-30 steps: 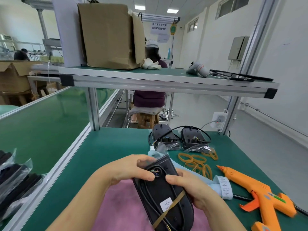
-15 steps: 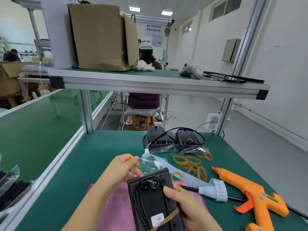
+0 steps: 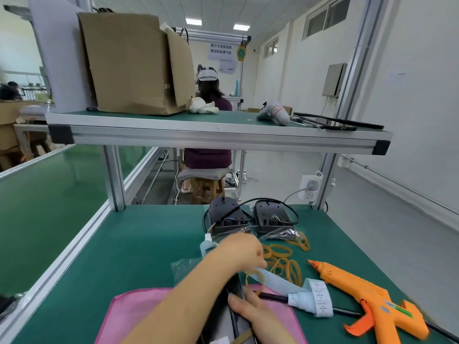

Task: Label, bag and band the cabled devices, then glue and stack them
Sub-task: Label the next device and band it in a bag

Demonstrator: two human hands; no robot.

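Two hands: my right hand (image 3: 250, 311) grips the black device (image 3: 224, 304) over the pink mat (image 3: 139, 314); my left hand (image 3: 239, 252) hovers at the rubber bands (image 3: 285, 266). Blur hides its grip.

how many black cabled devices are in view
3: left device and right device side by side at the back; third device held by the right hand up front. More may be hidden.
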